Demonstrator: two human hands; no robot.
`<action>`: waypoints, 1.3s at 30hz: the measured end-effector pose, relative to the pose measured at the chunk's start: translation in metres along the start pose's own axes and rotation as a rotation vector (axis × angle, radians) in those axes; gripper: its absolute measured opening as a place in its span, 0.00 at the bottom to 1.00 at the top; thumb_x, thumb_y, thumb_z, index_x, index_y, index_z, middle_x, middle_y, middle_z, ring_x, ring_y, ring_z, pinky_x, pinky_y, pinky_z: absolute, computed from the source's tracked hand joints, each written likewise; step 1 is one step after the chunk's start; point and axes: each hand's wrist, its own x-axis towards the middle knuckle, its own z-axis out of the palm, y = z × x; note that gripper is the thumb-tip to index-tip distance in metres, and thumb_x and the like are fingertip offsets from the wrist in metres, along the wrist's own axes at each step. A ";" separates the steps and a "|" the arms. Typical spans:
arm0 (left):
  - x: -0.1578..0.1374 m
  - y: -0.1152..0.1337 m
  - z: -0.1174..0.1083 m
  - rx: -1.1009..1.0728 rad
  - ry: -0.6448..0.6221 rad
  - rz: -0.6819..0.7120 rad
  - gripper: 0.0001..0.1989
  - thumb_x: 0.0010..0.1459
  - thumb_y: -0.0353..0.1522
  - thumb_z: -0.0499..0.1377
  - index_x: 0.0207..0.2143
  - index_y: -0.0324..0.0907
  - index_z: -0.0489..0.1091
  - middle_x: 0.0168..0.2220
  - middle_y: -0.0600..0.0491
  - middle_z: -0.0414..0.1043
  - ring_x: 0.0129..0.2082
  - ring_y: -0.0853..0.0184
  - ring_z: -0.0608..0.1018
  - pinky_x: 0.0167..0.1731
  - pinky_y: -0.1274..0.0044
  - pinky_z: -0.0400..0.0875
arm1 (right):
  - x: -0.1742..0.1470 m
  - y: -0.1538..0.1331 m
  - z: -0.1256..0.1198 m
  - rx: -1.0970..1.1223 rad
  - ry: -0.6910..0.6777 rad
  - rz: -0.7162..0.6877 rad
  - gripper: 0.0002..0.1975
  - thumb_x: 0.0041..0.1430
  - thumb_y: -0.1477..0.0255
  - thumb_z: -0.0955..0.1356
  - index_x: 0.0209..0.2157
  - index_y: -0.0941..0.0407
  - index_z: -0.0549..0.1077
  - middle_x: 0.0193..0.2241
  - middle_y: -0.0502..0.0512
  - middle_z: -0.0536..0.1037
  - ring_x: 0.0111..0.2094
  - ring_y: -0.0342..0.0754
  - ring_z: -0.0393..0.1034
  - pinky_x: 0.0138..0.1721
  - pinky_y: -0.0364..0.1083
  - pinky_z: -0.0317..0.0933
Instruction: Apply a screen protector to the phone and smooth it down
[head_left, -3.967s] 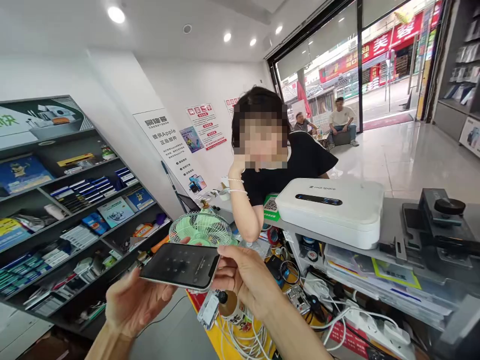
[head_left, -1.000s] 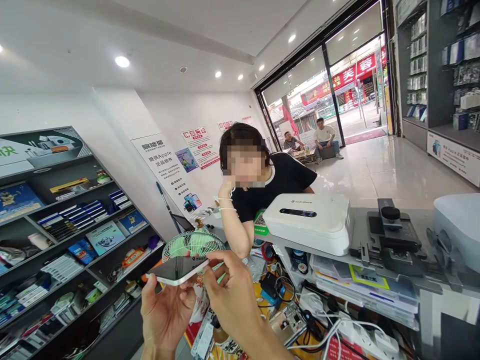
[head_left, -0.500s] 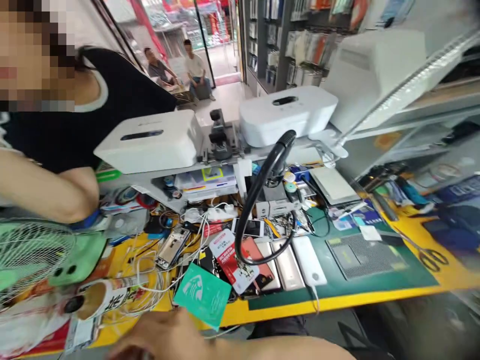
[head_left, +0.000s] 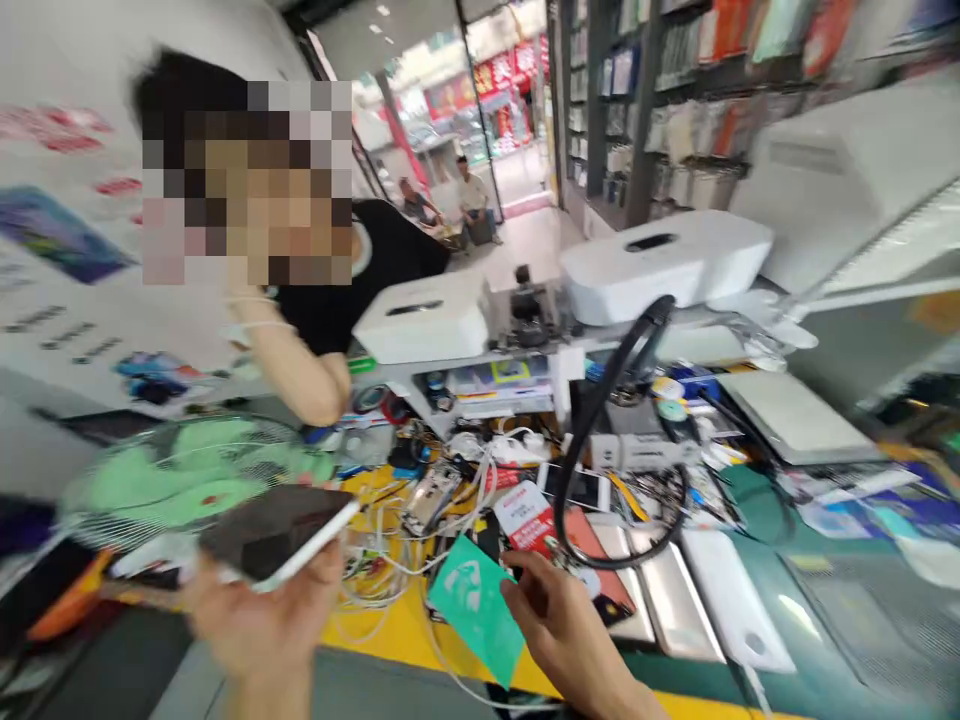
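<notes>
At the lower left, my left hand point(head_left: 259, 610) is wrapped round a smartphone point(head_left: 277, 530) with a dark screen and a white edge, raised above the bench. The hand is slightly blurred. My right hand point(head_left: 555, 610) is over the bench's front edge, fingers bent and thumb apart from the index finger, with nothing visible between them. Just beside its thumb lies a green packet point(head_left: 476, 605) with a white print; whether they touch I cannot tell. A red and white card point(head_left: 525, 515) lies just beyond those fingers, partly under a black flexible arm point(head_left: 592, 430).
Several phones, including a white one point(head_left: 735, 600), lie on a green mat point(head_left: 667, 675). White cables point(head_left: 397, 560) tangle across the yellow bench. A green fan point(head_left: 187, 470) stands left. White boxes point(head_left: 660, 270) line the raised shelf. Across from me is a person point(head_left: 390, 245) in black.
The view has swung left and upward. My right hand has moved from the lower left to beside the green packet. My left hand, with the smartphone, has come into view.
</notes>
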 end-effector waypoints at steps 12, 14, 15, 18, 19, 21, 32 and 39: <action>-0.013 -0.014 0.019 0.003 -0.176 0.021 0.23 0.59 0.43 0.60 0.54 0.44 0.71 0.54 0.47 0.76 0.52 0.59 0.79 0.46 0.71 0.77 | 0.089 -0.139 -0.001 0.174 -0.088 -0.734 0.17 0.63 0.73 0.69 0.53 0.48 0.71 0.45 0.55 0.72 0.38 0.45 0.71 0.37 0.46 0.69; -0.012 -0.011 0.020 0.011 -0.208 0.029 0.22 0.60 0.43 0.60 0.54 0.43 0.71 0.54 0.46 0.75 0.52 0.59 0.78 0.47 0.72 0.76 | 0.097 -0.142 0.003 0.201 -0.114 -0.777 0.15 0.63 0.74 0.69 0.51 0.48 0.72 0.46 0.55 0.72 0.41 0.45 0.72 0.39 0.46 0.69; -0.011 -0.010 0.021 0.015 -0.224 0.040 0.22 0.61 0.43 0.60 0.54 0.43 0.72 0.54 0.45 0.75 0.53 0.60 0.78 0.48 0.73 0.76 | 0.101 -0.143 0.005 0.212 -0.126 -0.798 0.15 0.63 0.75 0.69 0.50 0.49 0.73 0.46 0.55 0.71 0.42 0.45 0.72 0.41 0.46 0.69; -0.009 -0.007 0.021 0.032 -0.275 0.078 0.20 0.64 0.42 0.57 0.55 0.45 0.71 0.57 0.48 0.73 0.55 0.61 0.77 0.51 0.73 0.74 | 0.110 -0.145 0.009 0.232 -0.158 -0.848 0.12 0.63 0.76 0.69 0.47 0.49 0.74 0.47 0.55 0.70 0.44 0.44 0.72 0.43 0.45 0.69; -0.008 -0.006 0.020 0.038 -0.293 0.088 0.20 0.65 0.41 0.56 0.56 0.45 0.71 0.57 0.48 0.72 0.55 0.61 0.76 0.52 0.73 0.73 | 0.113 -0.146 0.009 0.233 -0.166 -0.859 0.11 0.63 0.77 0.68 0.46 0.50 0.74 0.47 0.55 0.70 0.44 0.44 0.72 0.43 0.45 0.69; -0.005 -0.004 0.018 0.051 -0.335 0.110 0.21 0.66 0.41 0.53 0.58 0.44 0.69 0.58 0.47 0.71 0.56 0.61 0.75 0.54 0.73 0.71 | 0.119 -0.149 0.010 0.228 -0.190 -0.875 0.11 0.64 0.77 0.68 0.45 0.50 0.74 0.46 0.56 0.70 0.44 0.45 0.72 0.44 0.46 0.68; 0.021 0.017 0.027 0.018 -0.319 0.272 0.24 0.68 0.45 0.50 0.55 0.40 0.72 0.56 0.41 0.73 0.56 0.58 0.75 0.56 0.70 0.70 | 0.143 -0.175 0.029 0.317 -0.257 -0.726 0.10 0.62 0.75 0.67 0.46 0.52 0.72 0.42 0.55 0.74 0.35 0.45 0.71 0.33 0.45 0.67; 0.035 0.029 0.037 -0.008 -0.186 0.319 0.20 0.63 0.42 0.58 0.54 0.44 0.72 0.54 0.45 0.75 0.57 0.56 0.74 0.58 0.66 0.69 | 0.152 -0.197 0.032 0.442 -0.231 -0.499 0.07 0.63 0.68 0.67 0.36 0.55 0.76 0.28 0.51 0.76 0.27 0.44 0.66 0.27 0.44 0.61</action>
